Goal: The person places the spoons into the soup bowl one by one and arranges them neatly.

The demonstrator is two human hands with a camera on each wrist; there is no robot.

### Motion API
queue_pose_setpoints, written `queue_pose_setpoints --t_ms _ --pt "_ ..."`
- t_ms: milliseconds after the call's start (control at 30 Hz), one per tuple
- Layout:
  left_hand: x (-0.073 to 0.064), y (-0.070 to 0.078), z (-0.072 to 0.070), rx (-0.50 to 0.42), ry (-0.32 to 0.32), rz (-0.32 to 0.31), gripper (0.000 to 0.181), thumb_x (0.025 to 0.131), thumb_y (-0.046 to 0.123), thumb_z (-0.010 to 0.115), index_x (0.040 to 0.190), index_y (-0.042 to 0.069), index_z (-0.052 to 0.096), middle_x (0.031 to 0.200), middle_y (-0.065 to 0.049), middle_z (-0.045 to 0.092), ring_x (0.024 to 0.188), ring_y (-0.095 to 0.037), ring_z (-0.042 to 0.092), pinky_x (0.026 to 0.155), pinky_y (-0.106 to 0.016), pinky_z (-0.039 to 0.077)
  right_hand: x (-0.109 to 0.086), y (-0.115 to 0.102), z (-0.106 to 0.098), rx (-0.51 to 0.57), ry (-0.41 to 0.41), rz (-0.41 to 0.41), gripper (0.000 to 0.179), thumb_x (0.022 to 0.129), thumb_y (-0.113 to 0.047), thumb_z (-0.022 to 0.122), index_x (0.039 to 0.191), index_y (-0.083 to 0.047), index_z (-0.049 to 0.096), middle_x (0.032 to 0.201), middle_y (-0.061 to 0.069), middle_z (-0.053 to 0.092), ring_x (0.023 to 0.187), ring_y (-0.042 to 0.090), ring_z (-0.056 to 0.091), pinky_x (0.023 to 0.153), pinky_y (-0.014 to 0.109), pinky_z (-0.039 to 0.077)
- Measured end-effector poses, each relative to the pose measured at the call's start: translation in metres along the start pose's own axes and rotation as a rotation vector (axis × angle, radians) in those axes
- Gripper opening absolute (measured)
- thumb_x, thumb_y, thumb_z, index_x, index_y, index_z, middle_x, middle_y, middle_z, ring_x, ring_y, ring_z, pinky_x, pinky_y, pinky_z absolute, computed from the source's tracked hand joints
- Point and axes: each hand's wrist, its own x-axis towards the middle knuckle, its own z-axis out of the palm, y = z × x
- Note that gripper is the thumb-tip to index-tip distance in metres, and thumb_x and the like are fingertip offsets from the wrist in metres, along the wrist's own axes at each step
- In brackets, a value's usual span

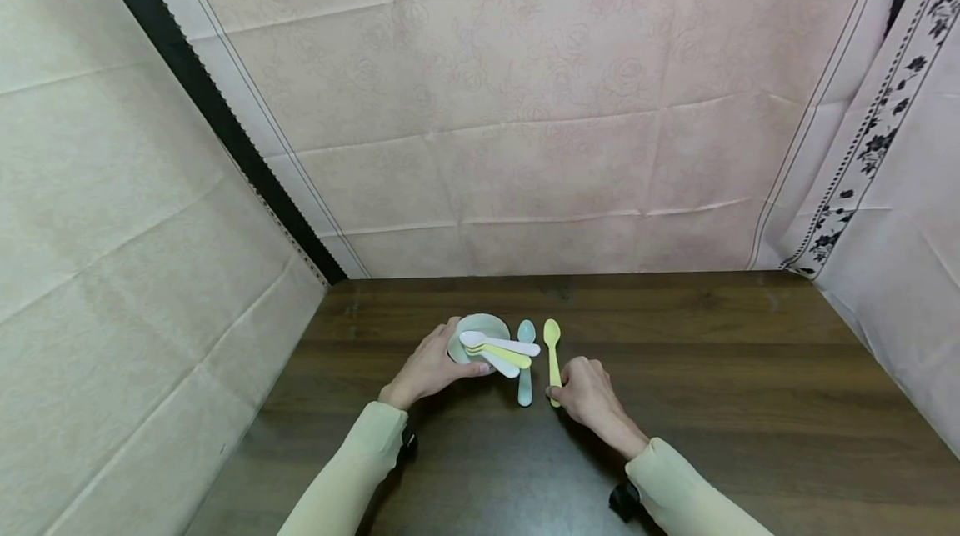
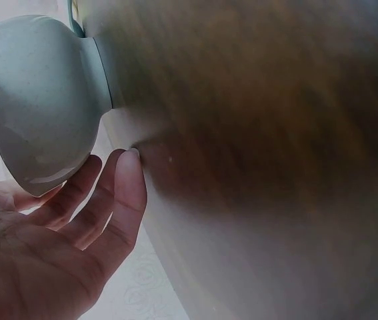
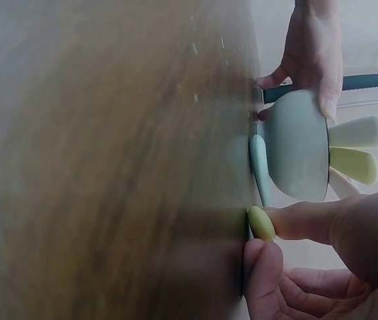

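On bowl [image 2: 42, 100]: smooth, glossy, finely speckled, with a bright highlight; ceramic or hard plastic, cannot say which. On blue spoon [image 1: 527, 332] and yellow spoon [image 1: 552, 332]: smooth, plastic-looking, soft satin sheen. Same plastic look on piled spoons [image 1: 517, 346]. Across tabletop [image 1: 690, 386]: dark wood grain, smooth, low gloss, with a hazy sheen toward the near side. On back cloth [image 1: 525, 86]: matt fabric, fold-creased. Likewise matt and creased on left cloth [image 1: 112, 202]. On sleeves [image 1: 345, 469]: matt cloth, lightly wrinkled.
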Motion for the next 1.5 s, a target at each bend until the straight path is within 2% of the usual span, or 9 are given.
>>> queue_pose_setpoints --t_ms 233,400,733,1000,1367,1500 --pt "-0.001 0.001 0.0 0.005 -0.001 0.002 0.088 0.085 0.062 0.089 0.154 0.023 0.052 0.13 -0.003 0.066 0.114 -0.019 0.06 0.098 -0.047 0.052 0.016 0.015 0.013 -0.008 -0.019 0.052 0.034 0.09 -0.016 0.088 0.06 -0.014 0.071 0.059 0.0 0.065 0.058 0.014 0.058 0.054 0.027 0.047" --pt "-0.001 0.002 -0.001 0.004 -0.003 0.003 0.087 0.085 0.062 0.089 0.154 0.023 0.052 0.13 -0.003 0.066 0.114 -0.019 0.06 0.098 -0.047 0.052 0.023 0.025 0.019 -0.013 -0.024 0.05 0.037 0.09 -0.018 0.087 0.058 -0.015 0.069 0.058 -0.001 0.065 0.055 0.014 0.058 0.052 0.026 0.046" --pt "0.0 0.003 -0.003 -0.003 -0.002 0.005 0.089 0.085 0.061 0.089 0.155 0.02 0.051 0.129 -0.004 0.065 0.112 -0.019 0.06 0.098 -0.047 0.052 0.009 0.005 0.006 0.02 0.0 0.02 0.036 0.091 -0.012 0.085 0.059 -0.01 0.069 0.058 0.003 0.064 0.053 0.016 0.057 0.051 0.028 0.045" --pt "-0.002 0.003 -0.001 -0.001 -0.006 -0.011 0.089 0.085 0.061 0.089 0.156 0.023 0.05 0.131 -0.004 0.065 0.114 -0.02 0.06 0.099 -0.048 0.052 0.017 0.02 0.02 0.007 0.007 0.027 0.04 0.091 -0.015 0.085 0.055 -0.014 0.066 0.055 -0.001 0.063 0.053 0.013 0.057 0.05 0.026 0.045" --pt "0.0 0.001 0.0 -0.005 -0.002 -0.014 0.09 0.085 0.062 0.089 0.156 0.024 0.05 0.132 -0.004 0.065 0.116 -0.02 0.06 0.1 -0.049 0.052 0.005 0.007 0.008 0.039 0.034 0.005 0.042 0.091 -0.012 0.083 0.054 -0.013 0.063 0.052 -0.003 0.057 0.052 0.014 0.052 0.051 0.027 0.041" --pt "0.0 0.0 0.001 0.002 -0.004 -0.014 0.09 0.085 0.063 0.088 0.157 0.024 0.049 0.131 -0.003 0.065 0.115 -0.02 0.06 0.1 -0.049 0.052 0.007 0.011 0.011 0.046 0.025 0.014 0.041 0.091 -0.013 0.083 0.055 -0.014 0.065 0.052 -0.004 0.058 0.053 0.012 0.053 0.052 0.026 0.042"
